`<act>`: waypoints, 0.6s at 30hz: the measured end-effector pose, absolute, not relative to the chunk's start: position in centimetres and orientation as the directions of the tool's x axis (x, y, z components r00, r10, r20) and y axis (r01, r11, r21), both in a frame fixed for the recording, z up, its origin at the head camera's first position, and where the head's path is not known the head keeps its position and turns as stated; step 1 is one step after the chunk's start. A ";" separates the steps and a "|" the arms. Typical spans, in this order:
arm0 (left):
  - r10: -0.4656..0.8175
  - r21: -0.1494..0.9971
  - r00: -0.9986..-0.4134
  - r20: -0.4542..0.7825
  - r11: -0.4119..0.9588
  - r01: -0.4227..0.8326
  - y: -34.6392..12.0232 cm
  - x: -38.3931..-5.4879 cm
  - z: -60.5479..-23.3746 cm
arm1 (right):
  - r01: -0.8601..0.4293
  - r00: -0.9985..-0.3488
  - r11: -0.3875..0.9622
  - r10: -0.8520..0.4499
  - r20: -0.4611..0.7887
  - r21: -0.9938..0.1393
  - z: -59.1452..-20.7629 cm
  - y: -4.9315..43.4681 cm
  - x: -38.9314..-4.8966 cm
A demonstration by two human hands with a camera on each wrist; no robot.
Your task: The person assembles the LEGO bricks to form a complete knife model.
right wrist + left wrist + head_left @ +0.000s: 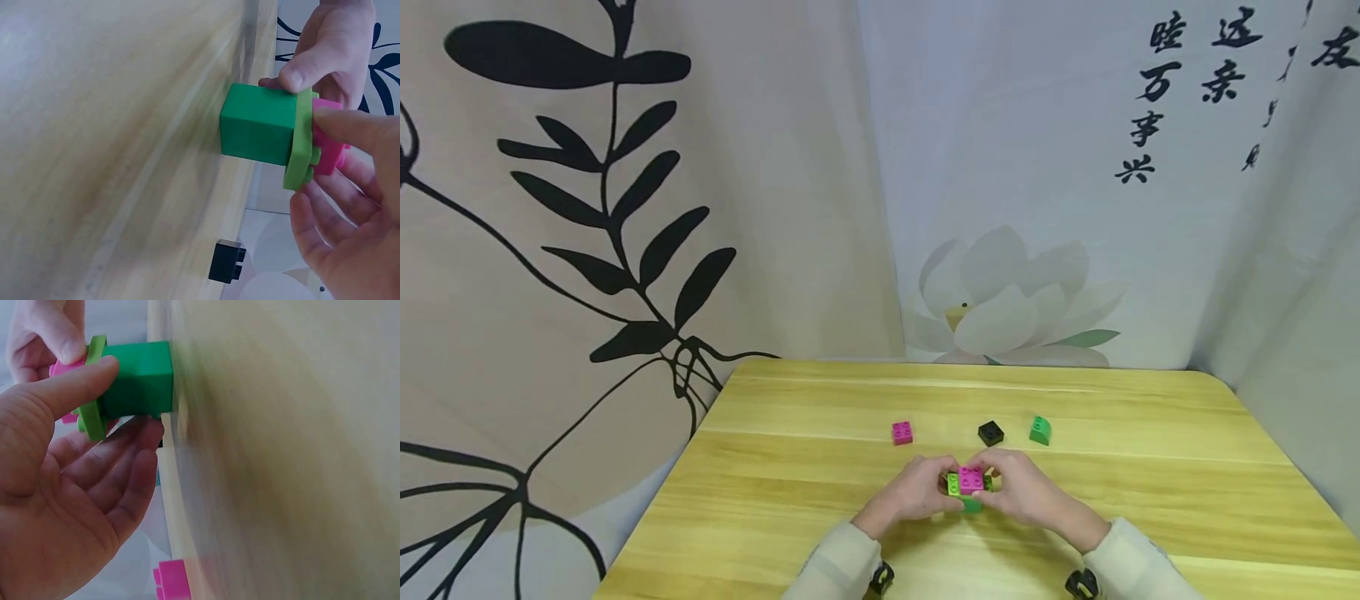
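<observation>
Both hands hold a small stack of toy building blocks just above the wooden table. At its bottom is a green block (pixel 256 122), topped by a wider light green plate (pixel 299 153), with a pink block (pixel 972 481) on that. My left hand (pixel 923 487) grips the stack from the left, its thumb on the light green plate and green block in the left wrist view. From the right, my right hand (pixel 1021 490) pinches the pink block, thumb on its near side. Its other fingers are partly hidden behind the stack.
Beyond the hands, a loose pink block (pixel 902 432), a black block (pixel 991 433) and a green block with a sloped side (pixel 1040 430) sit apart on the table (pixel 1150 467). A printed curtain (pixel 805 208) hangs behind the table's far edge.
</observation>
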State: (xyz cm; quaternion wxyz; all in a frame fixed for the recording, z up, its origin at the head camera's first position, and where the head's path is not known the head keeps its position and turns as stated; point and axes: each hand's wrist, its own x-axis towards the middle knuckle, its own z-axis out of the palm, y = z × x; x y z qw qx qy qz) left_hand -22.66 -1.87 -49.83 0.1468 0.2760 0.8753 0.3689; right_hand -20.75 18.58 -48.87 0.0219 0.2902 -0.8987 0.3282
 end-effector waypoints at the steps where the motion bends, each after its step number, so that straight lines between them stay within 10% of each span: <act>1: 0.601 0.725 -0.798 -0.047 0.570 0.386 -2.0 -22.8 -49.8 | -0.524 -0.837 0.617 -0.501 0.221 -0.587 -48.9 18.6 -20.8; 18: 0.458 0.677 -0.886 0.073 0.630 0.381 -5.6 -25.8 -48.2 | -0.400 -0.878 0.585 -0.465 0.113 -0.705 -49.0 18.7 -21.2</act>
